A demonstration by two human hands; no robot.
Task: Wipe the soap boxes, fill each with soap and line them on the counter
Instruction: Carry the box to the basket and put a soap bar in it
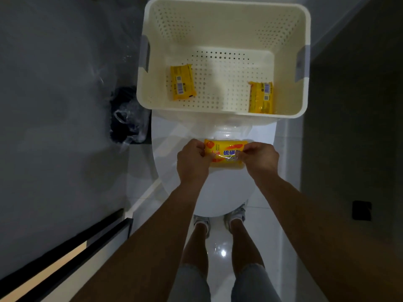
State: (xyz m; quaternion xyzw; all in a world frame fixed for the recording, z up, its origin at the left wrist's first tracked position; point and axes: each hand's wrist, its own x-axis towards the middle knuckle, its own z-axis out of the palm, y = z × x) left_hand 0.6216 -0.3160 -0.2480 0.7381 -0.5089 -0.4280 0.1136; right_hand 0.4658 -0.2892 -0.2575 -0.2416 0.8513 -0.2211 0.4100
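Both hands hold one yellow wrapped soap bar (225, 154) above the closed white toilet lid (218, 192). My left hand (193, 162) pinches the wrapper's left end and my right hand (259, 159) pinches its right end. Two more yellow wrapped soap bars lie in the cream perforated basket (226, 16): one soap bar (182, 82) at the left, another soap bar (261, 97) leaning against the right wall. No soap box shows in this view.
The basket rests on the toilet tank. A dark bin with a clear plastic bag (127, 118) stands left of the toilet. Grey wall at left, dark wall at right, glossy white floor tiles (220, 253) below with my legs and shoes.
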